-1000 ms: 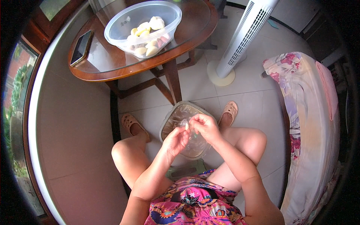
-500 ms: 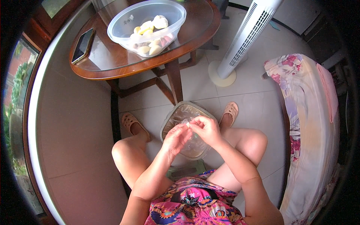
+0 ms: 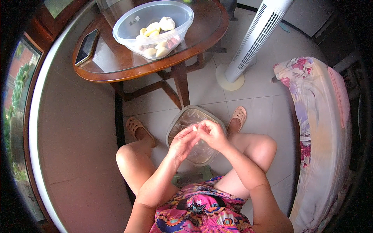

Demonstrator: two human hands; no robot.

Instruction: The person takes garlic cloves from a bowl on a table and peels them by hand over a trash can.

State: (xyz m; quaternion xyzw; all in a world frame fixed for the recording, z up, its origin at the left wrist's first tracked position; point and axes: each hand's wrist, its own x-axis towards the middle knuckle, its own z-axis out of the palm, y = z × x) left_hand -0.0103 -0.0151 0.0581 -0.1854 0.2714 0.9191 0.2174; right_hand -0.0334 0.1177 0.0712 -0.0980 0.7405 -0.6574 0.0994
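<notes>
Between my fingertips is a small white garlic clove (image 3: 195, 128), partly covered by the fingers. My left hand (image 3: 182, 143) pinches it from the left, thumb and fingers pressed together. From the right, my right hand (image 3: 213, 134) has its thumb and forefinger closed at the clove's upper side. Both hands are above a square grey bin (image 3: 169, 130) lined with a clear plastic bag, which stands on the floor between my feet. What lies inside the bin is hard to make out.
A clear plastic bowl (image 3: 126, 40) with garlic bulbs and cloves stands on a glass-topped wooden table (image 3: 105, 75), beside a phone (image 3: 87, 47). A white tower fan (image 3: 248, 44) stands right of the table. Farther right is a seat under a floral cover (image 3: 318, 112).
My fingertips have shifted slightly around the clove, and more of its white surface shows now. The hands stay in nearly the same place above the bin.
</notes>
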